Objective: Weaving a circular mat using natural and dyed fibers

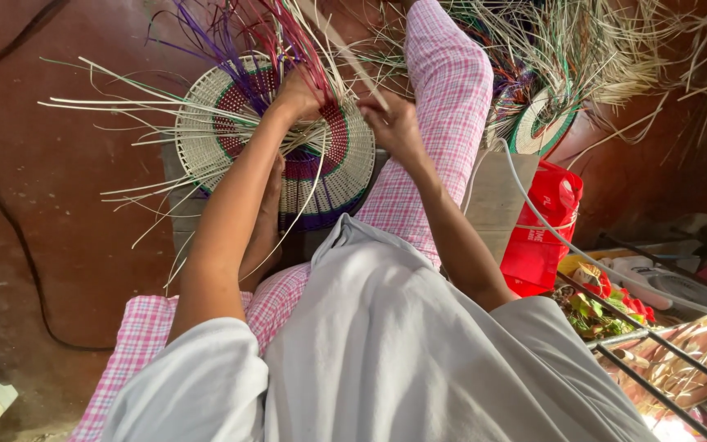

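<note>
Red plastic bag (543,229) with white print, slumped on floor at 3 o'clock, just beside pink checked trouser leg (443,90)

Woven basket (288,155): cream, green, red, purple rings. Trousers (443,98): pink-white check. Bag (546,225): red. Floor (51,205): reddish-brown.

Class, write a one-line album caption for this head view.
Two hands, left and right, work pale strips into a round woven disc.
</note>
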